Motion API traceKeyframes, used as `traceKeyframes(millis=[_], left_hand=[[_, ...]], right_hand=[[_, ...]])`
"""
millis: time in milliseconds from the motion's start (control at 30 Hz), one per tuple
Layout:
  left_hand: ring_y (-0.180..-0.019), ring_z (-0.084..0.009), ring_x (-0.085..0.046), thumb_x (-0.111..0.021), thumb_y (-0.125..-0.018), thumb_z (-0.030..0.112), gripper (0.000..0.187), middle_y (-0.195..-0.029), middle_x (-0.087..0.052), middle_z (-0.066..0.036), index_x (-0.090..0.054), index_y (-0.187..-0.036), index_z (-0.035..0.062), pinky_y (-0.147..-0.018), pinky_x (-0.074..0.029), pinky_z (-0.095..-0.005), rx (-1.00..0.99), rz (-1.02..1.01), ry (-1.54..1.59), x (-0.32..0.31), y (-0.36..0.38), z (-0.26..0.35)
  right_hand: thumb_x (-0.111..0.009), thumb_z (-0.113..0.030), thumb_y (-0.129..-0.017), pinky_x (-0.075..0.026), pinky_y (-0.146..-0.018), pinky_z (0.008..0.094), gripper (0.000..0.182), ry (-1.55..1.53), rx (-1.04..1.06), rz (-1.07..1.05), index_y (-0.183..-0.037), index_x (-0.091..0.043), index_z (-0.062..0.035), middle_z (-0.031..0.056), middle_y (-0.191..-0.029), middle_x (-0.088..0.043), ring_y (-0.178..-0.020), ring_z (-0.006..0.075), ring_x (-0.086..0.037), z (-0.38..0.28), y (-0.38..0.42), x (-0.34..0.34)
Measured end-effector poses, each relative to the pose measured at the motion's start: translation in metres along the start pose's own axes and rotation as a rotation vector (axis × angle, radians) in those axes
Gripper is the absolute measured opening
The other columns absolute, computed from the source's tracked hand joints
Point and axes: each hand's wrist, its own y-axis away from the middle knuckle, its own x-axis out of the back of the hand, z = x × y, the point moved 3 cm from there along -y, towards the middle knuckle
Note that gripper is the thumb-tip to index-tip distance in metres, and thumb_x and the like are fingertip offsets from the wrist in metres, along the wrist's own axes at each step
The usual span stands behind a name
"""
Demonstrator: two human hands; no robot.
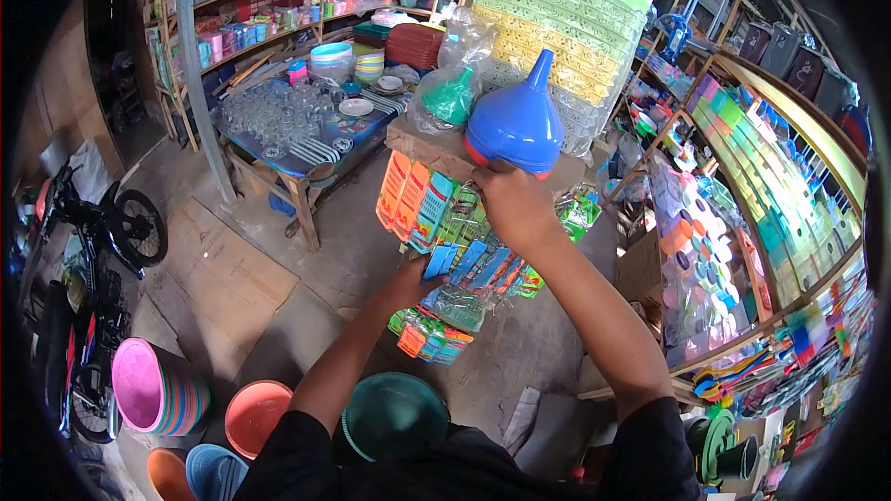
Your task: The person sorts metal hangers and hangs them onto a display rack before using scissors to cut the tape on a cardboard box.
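Note:
My right hand (513, 207) is closed at the edge of a wooden stand (429, 150), just below a large blue funnel (520, 121). Its fingertips are hidden, so what it grips does not show. Lower and to the left, my left hand (415, 284) closes around the side of some blue carded packets (453, 260). Orange carded packets (401, 190) hang from the stand to the left of my right hand. Beneath my left hand hang more green and orange packets (432, 336). A green funnel (450, 97) in clear plastic stands beside the blue one.
A blue-topped table (269, 158) at the left bears glassware and plates. Stacked patterned baskets (557, 28) rise behind the funnels. Buckets (137, 385) and a green tub (394, 416) stand by my feet. A motorbike (88, 213) is far left; goods racks (770, 186) line the right.

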Motion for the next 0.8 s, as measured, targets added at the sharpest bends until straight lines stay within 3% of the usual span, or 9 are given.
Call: traceKeyframes(millis=[133, 333, 400, 533, 633, 700, 733, 800], left_hand=[[-0.102, -0.0275, -0.064, -0.074, -0.083, 0.021, 0.048, -0.108, -0.067, -0.016, -0.056, -0.123, 0.0022, -0.09, -0.048, -0.0395, 0.068, -0.005, 0.027, -0.011, -0.002, -0.001], [-0.088, -0.0266, -0.067, -0.078, -0.077, 0.023, 0.047, -0.1, -0.069, -0.015, -0.06, -0.117, 0.0051, -0.08, -0.051, -0.0377, 0.088, 0.12, -0.084, -0.024, -0.011, -0.004], [-0.081, -0.0252, -0.067, -0.078, -0.076, 0.022, 0.04, -0.093, -0.069, -0.013, -0.062, -0.109, 0.0045, -0.074, -0.051, -0.0372, 0.237, 0.109, -0.144, -0.031, -0.015, -0.02], [-0.074, -0.0207, -0.063, -0.081, -0.074, 0.021, 0.039, -0.084, -0.067, -0.008, -0.061, -0.103, 0.003, -0.072, -0.05, -0.0369, 0.277, 0.14, 0.003, -0.037, -0.025, -0.037], [-0.084, -0.0255, -0.067, -0.079, -0.076, 0.023, 0.043, -0.094, -0.069, -0.014, -0.061, -0.109, 0.0036, -0.075, -0.051, -0.0382, 0.203, 0.153, 0.045, -0.039, -0.035, -0.042], [-0.09, -0.026, -0.066, -0.08, -0.076, 0.024, 0.053, -0.102, -0.068, -0.015, -0.055, -0.117, 0.0027, -0.08, -0.05, -0.0384, 0.167, 0.212, 0.078, -0.034, -0.039, -0.041], [-0.101, -0.028, -0.064, -0.08, -0.076, 0.026, 0.067, -0.114, -0.063, -0.017, -0.046, -0.128, 0.0025, -0.088, -0.049, -0.0388, 0.171, 0.166, 0.053, -0.031, -0.039, -0.038], [-0.106, -0.0291, -0.061, -0.079, -0.077, 0.026, 0.07, -0.118, -0.061, -0.018, -0.042, -0.131, 0.0021, -0.091, -0.047, -0.0391, 0.152, 0.181, 0.079, -0.027, -0.033, -0.025]], right_hand=[[-0.057, -0.006, -0.083, -0.054, -0.075, 0.0467, 0.018, 0.013, -0.008, -0.02, -0.099, -0.067, -0.0047, 0.0168, -0.1, -0.065, -0.09, 0.0364, -0.065, 0.001, -0.001, 0.0], [-0.058, -0.008, -0.085, -0.054, -0.075, 0.0477, 0.018, 0.003, -0.092, -0.073, -0.099, -0.069, -0.0054, 0.019, -0.094, -0.066, -0.086, 0.0378, -0.066, -0.001, -0.007, 0.002], [-0.058, -0.009, -0.085, -0.054, -0.076, 0.048, 0.019, -0.031, -0.101, -0.103, -0.098, -0.07, -0.0056, 0.0209, -0.091, -0.067, -0.085, 0.0385, -0.066, 0.001, -0.01, 0.0], [-0.06, -0.011, -0.083, -0.054, -0.077, 0.0486, 0.018, -0.028, -0.148, -0.157, -0.096, -0.069, -0.0038, 0.0229, -0.09, -0.067, -0.086, 0.039, -0.066, -0.003, -0.016, 0.005], [-0.062, -0.012, -0.081, -0.053, -0.078, 0.0497, 0.017, -0.071, -0.222, -0.15, -0.093, -0.068, -0.001, 0.0241, -0.09, -0.067, -0.087, 0.0404, -0.066, -0.005, -0.017, 0.008], [-0.062, -0.012, -0.08, -0.053, -0.078, 0.0507, 0.017, -0.06, -0.222, -0.103, -0.09, -0.066, 0.0008, 0.0247, -0.089, -0.066, -0.086, 0.0421, -0.065, -0.006, -0.017, 0.005], [-0.062, -0.012, -0.08, -0.053, -0.078, 0.0507, 0.017, -0.057, -0.219, -0.109, -0.09, -0.066, 0.0008, 0.0247, -0.089, -0.066, -0.086, 0.0421, -0.065, -0.007, -0.017, 0.004], [-0.061, -0.01, -0.08, -0.052, -0.077, 0.0514, 0.016, -0.068, -0.229, -0.086, -0.091, -0.065, 0.0013, 0.0246, -0.091, -0.066, -0.085, 0.0431, -0.065, -0.007, -0.016, 0.005]])
